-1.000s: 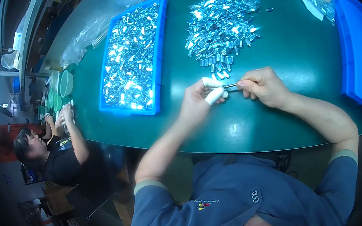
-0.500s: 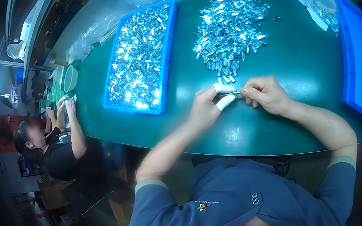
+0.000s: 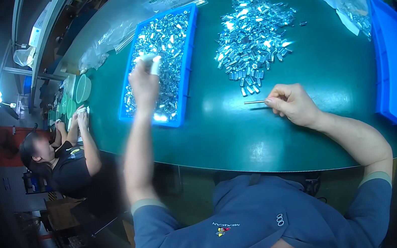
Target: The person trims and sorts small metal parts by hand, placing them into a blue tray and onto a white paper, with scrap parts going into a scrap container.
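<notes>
Fingers of the right hand (image 3: 293,104) pinch a thin metal rod (image 3: 255,102) just above the green table (image 3: 240,133), below the loose pile of shiny metal parts (image 3: 252,35). The left hand (image 3: 145,81) reaches over the blue tray (image 3: 186,75) of similar parts; whether it grips something cannot be told.

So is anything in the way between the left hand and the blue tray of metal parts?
Nothing visible. The left hand is raised right over the blue tray, white caps on its fingertips. The right hand holds a thin pin apart, on the green table.
</notes>
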A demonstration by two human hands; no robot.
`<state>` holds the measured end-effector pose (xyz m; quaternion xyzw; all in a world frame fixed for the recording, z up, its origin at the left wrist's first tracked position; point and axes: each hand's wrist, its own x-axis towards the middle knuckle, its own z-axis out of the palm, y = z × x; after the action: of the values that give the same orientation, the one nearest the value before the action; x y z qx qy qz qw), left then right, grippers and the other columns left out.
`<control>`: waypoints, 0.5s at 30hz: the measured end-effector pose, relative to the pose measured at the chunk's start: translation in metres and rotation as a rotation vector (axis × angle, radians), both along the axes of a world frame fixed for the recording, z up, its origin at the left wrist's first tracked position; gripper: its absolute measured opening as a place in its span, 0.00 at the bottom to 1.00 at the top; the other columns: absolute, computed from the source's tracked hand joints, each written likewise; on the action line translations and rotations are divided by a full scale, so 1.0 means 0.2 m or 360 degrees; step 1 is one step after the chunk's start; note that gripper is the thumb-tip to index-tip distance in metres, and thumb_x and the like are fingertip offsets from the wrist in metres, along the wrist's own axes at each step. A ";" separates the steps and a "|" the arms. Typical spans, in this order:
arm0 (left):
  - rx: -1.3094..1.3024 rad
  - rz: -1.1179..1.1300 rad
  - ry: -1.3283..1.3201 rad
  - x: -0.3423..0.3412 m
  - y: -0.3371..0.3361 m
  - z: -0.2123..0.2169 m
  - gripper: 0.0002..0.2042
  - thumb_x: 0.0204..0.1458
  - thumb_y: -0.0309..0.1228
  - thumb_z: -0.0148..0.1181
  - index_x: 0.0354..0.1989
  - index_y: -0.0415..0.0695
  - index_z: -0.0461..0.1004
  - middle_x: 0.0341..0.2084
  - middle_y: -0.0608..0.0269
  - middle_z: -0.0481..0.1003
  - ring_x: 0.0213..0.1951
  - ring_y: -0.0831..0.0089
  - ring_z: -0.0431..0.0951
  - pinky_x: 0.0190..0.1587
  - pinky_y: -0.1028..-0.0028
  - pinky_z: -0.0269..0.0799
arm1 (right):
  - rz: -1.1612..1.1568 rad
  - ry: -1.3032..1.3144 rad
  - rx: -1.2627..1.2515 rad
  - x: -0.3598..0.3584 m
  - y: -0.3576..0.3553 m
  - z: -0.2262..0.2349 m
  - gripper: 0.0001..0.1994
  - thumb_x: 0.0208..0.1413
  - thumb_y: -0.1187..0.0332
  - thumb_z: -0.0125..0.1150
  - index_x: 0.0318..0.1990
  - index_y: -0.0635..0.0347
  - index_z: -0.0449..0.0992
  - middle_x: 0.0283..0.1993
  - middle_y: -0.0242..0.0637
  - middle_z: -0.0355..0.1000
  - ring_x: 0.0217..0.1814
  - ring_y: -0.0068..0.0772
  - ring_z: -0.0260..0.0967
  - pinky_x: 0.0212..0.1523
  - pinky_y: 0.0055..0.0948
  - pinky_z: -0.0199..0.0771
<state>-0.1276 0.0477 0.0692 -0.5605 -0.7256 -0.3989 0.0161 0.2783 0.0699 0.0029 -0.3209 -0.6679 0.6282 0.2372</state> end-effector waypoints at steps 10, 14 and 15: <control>-0.0237 -0.0532 0.0121 0.38 -0.04 -0.01 0.11 0.56 0.26 0.69 0.48 0.42 0.82 0.41 0.56 0.83 0.42 0.65 0.83 0.44 0.68 0.79 | -0.0180 0.0164 -0.0157 0.00 0.04 -0.05 0.11 0.68 0.63 0.63 0.37 0.61 0.79 0.27 0.28 0.75 0.25 0.14 0.67 0.26 0.19 0.67; -0.0406 -0.0841 0.0158 0.65 -0.16 -0.16 0.12 0.54 0.24 0.71 0.48 0.41 0.82 0.39 0.57 0.81 0.41 0.65 0.83 0.42 0.69 0.78 | -0.0180 0.0178 -0.0186 0.00 0.04 -0.02 0.11 0.68 0.62 0.62 0.37 0.61 0.78 0.27 0.28 0.75 0.25 0.14 0.67 0.27 0.18 0.67; -0.0404 -0.0855 0.0228 0.71 -0.18 -0.19 0.13 0.53 0.24 0.71 0.47 0.41 0.82 0.38 0.57 0.80 0.40 0.63 0.82 0.41 0.68 0.78 | -0.0188 0.0175 -0.0196 0.00 0.04 -0.02 0.11 0.68 0.62 0.62 0.37 0.61 0.78 0.27 0.28 0.75 0.25 0.14 0.67 0.27 0.18 0.67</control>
<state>0.0146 0.0120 0.0320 -0.7566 -0.5924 -0.2545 -0.1091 0.2777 0.0784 -0.0021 -0.3388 -0.5938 0.6697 0.2900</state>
